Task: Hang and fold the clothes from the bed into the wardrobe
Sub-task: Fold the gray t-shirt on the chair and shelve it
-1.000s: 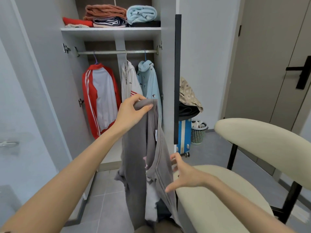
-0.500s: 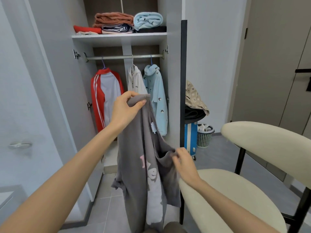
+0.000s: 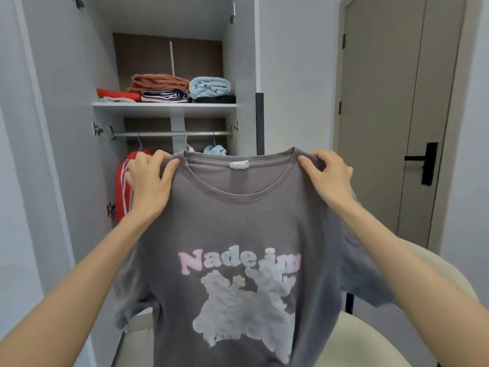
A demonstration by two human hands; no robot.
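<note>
Hands up front: left hand [image 3: 149, 181] and right hand [image 3: 329, 178] each pinch a shoulder of the grey t-shirt [image 3: 238, 234], fingers curled over the fabric. It hangs spread flat, print facing me, in front of the open wardrobe [image 3: 164, 107].
</note>
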